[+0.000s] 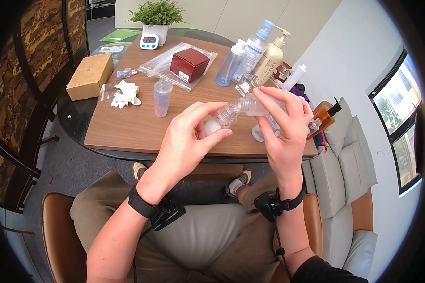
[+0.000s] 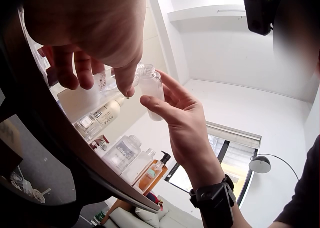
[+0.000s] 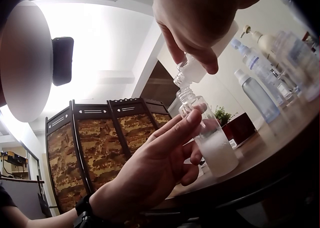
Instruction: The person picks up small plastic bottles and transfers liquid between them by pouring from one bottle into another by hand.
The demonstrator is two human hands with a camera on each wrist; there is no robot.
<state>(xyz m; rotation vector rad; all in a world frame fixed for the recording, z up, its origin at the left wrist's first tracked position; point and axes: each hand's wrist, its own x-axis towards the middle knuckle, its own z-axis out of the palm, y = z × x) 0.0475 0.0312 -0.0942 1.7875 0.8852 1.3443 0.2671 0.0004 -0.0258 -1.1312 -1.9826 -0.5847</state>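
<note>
My left hand [image 1: 186, 139] grips a clear bottle [image 3: 218, 150] near its threaded neck. Cloudy whitish liquid fills its lower part, seen in the right wrist view. From above, my right hand [image 1: 290, 125] holds a second, frosted small bottle [image 2: 153, 90], tipped toward the first. Their two uncapped, threaded mouths meet or nearly meet in the head view. A third uncapped translucent bottle [image 1: 163, 99] stands upright on the wooden table [image 1: 127, 127], left of my hands. Below my right hand lies a round clear piece [image 1: 258, 133].
A dark red box [image 1: 189, 66] sits on a plastic bag. Crumpled tissue [image 1: 125, 94] and a cardboard box [image 1: 90, 75] are at left. Behind my right hand stand several bottles, among them a blue one [image 1: 229, 66] and a cream pump bottle [image 1: 269, 59]. A potted plant [image 1: 158, 14] and timer [image 1: 149, 42] stand at the back.
</note>
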